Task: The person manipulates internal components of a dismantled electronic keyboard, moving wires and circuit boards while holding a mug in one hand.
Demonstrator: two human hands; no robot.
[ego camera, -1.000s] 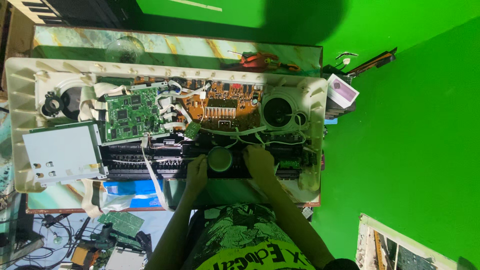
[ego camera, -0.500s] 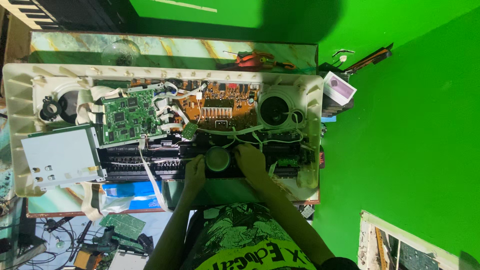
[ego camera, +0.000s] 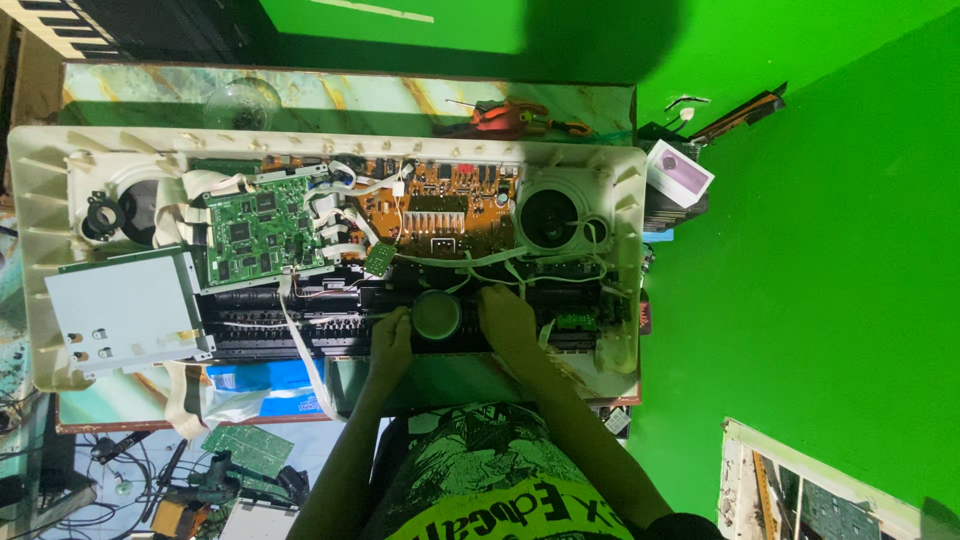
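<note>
Compared with one second earlier, the right hand [ego camera: 507,322] has moved inward from the right part of the black mechanism [ego camera: 300,325] and now lies just beside the round dark green cap [ego camera: 437,315]; half a second ago it was already close. The left hand [ego camera: 392,340] has kept its place on the other side of the cap. Both hands now flank the cap, so the work has closed in on that single part. Grip state: left fingers curled down on the mechanism edge, touching or nearly touching the cap; right palm flat, fingers hidden beneath it, so it cannot be determined whether either hand clamps anything. The cap sits at the front middle of the open cream casing [ego camera: 40,200], in front of the brown board [ego camera: 440,205] and to the left of the speaker well [ego camera: 548,218]. Clearances: white cables [ego camera: 470,262] run right behind the cap; a ribbon cable [ego camera: 300,350] hangs over the front edge left of the left hand. The casing's front wall lies under the wrists. The green board [ego camera: 262,238] and grey metal box [ego camera: 120,310] stand well to the left. Free room lies upward and toward the person's body.
</note>
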